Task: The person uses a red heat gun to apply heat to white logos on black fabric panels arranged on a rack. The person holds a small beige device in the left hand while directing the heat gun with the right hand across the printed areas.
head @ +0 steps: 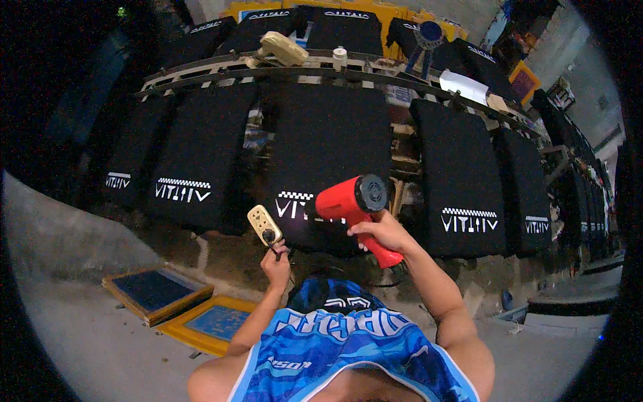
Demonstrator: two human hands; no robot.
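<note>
My right hand [384, 232] is closed around the handle of a red heat gun or hair dryer [341, 198]. Its body lies over the white print at the lower end of a black shirt [329, 135] and hides part of that print. To the left, my left hand [276, 261] holds a cream power strip [258, 221] by its lower end, near a black plug and cord. More black shirts with white lettering and checkered bands lie on both sides, among them one at left [201, 135] and one at right [459, 171].
A metal rail [221, 73] crosses behind the shirts, bearing a white bottle [340, 59], a cream object [284, 48] and a white sheet [463, 86]. Framed printing screens [201, 296] lie on the floor at lower left. Further black shirts stand beyond the rail.
</note>
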